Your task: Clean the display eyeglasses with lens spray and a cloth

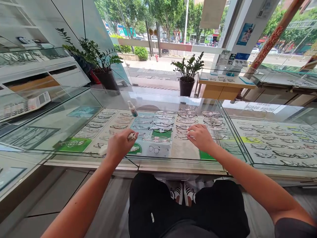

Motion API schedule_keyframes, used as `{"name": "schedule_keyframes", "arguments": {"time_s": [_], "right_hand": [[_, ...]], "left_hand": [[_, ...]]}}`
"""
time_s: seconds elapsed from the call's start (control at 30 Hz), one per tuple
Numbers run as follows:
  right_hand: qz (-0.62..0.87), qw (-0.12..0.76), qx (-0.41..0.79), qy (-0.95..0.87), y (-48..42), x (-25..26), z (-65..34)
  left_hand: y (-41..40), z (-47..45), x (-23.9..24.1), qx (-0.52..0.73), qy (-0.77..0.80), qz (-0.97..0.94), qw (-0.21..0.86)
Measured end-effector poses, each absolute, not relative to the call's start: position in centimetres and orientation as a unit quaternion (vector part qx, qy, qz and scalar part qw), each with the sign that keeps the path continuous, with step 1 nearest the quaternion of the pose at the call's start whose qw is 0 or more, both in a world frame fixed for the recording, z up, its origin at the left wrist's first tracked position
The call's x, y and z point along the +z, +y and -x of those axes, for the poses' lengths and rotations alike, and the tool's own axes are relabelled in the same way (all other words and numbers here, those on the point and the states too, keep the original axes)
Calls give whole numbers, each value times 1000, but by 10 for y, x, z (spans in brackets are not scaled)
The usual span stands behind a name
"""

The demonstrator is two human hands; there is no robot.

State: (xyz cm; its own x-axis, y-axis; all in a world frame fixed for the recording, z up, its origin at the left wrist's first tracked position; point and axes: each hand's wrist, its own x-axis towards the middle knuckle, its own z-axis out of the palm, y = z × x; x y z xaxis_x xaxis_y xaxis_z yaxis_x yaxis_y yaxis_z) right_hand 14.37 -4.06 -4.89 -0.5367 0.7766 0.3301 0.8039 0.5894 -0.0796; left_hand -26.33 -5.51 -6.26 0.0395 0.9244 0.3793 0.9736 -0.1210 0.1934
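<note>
I sit at a glass display counter [173,165] with rows of eyeglass frames [163,124] laid out under its top. My left hand [121,145] hovers over the glass, curled shut round a small white object that I cannot name; a white end sticks out near my thumb. My right hand [200,136] rests on the glass to the right, fingers bent and apart, fingertips touching a pair of glasses [183,135] that seems to lie on the counter top. A small spray bottle [132,109] stands on the glass beyond my left hand.
Two potted plants [105,71] [187,76] stand on the floor behind the counter by the shop window. More glass cases [277,138] run to the right and left. A wooden table [223,87] stands far right. My knees and shoes [183,193] show below.
</note>
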Motion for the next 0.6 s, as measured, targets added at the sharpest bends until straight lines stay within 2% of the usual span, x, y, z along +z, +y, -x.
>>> {"name": "schedule_keyframes", "arguments": {"time_s": [0.6], "right_hand": [[438, 201, -71, -873, -2, -56, -144]], "left_hand": [[-58, 260, -59, -211, -672, 708, 42]]}}
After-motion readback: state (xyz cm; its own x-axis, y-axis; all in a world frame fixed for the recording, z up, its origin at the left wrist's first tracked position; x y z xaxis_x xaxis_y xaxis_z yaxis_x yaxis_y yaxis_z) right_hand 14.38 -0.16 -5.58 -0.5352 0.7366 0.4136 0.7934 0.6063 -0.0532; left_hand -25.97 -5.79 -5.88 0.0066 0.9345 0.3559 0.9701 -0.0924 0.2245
